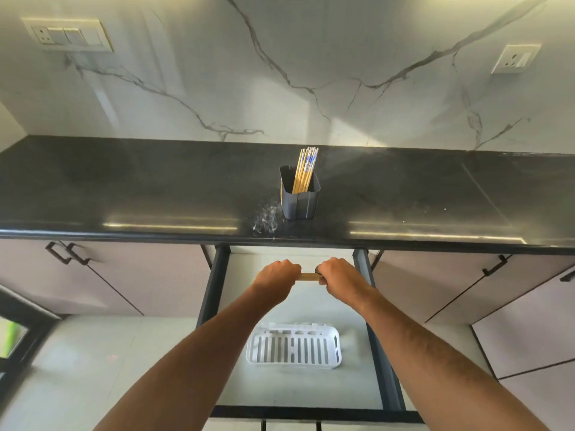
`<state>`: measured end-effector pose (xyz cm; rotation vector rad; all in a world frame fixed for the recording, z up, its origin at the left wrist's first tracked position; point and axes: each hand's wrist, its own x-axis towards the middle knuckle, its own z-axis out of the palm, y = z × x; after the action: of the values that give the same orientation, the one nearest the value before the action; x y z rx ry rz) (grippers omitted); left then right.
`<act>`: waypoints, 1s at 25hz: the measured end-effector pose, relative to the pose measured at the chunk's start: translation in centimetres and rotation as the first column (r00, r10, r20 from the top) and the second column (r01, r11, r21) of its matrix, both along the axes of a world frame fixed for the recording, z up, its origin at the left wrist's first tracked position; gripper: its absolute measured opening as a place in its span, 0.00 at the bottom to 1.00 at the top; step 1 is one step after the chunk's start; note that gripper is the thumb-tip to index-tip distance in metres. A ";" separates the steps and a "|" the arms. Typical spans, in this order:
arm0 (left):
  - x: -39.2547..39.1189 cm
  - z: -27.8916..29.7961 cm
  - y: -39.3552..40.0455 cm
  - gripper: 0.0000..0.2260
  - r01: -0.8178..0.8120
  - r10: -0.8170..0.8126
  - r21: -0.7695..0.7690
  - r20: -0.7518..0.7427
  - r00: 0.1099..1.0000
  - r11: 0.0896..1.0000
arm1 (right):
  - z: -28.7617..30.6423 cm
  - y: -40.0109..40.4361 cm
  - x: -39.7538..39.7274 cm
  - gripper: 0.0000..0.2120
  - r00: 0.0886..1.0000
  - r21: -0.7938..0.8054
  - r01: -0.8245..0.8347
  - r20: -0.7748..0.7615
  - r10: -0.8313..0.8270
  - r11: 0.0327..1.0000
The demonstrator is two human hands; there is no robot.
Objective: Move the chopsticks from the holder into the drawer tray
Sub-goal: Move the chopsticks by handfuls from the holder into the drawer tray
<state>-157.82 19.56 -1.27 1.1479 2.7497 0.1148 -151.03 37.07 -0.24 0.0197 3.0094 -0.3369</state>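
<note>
A dark holder stands on the black counter, with several yellow chopsticks upright inside it. Below the counter the drawer is pulled out. A white slotted tray lies on the drawer floor and looks empty. Above the drawer, my left hand and my right hand each grip an end of a small bundle of chopsticks, held level between them. Only a short yellow piece of that bundle shows between my fists.
The black counter runs the full width, with a whitish smear left of the holder. Closed cabinet doors with dark handles flank the drawer. Dark rails edge the drawer sides.
</note>
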 end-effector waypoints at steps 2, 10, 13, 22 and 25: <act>1.0 -2.3 -1.2 0.06 0.001 -0.001 -0.037 0.004 1.000 0.999 | -2.4 0.0 1.1 0.06 1.000 -0.035 0.005 0.024 -0.004 0.999; 5.5 -11.2 -4.2 0.12 0.061 -0.048 -0.151 0.086 0.995 0.987 | -11.6 -2.7 5.4 0.13 0.990 -0.024 -0.016 0.141 0.019 1.000; 6.9 -12.7 -5.1 0.09 0.097 -0.077 -0.141 0.148 0.986 0.985 | -14.5 -3.4 6.6 0.11 0.983 -0.041 -0.023 0.180 0.030 0.999; 7.4 -18.7 -5.8 0.12 0.000 0.026 -0.149 0.176 0.984 0.989 | -19.4 -4.9 7.1 0.11 0.978 -0.115 0.018 0.209 0.007 0.993; 6.9 -20.0 -5.9 0.12 0.011 0.012 -0.118 0.193 0.981 0.993 | -20.0 -5.2 6.9 0.09 0.978 -0.120 0.036 0.208 -0.010 0.992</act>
<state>-150.93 13.68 -21.22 1.0466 2.5492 0.0580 -144.15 31.89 -20.23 0.0741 2.7790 -0.4902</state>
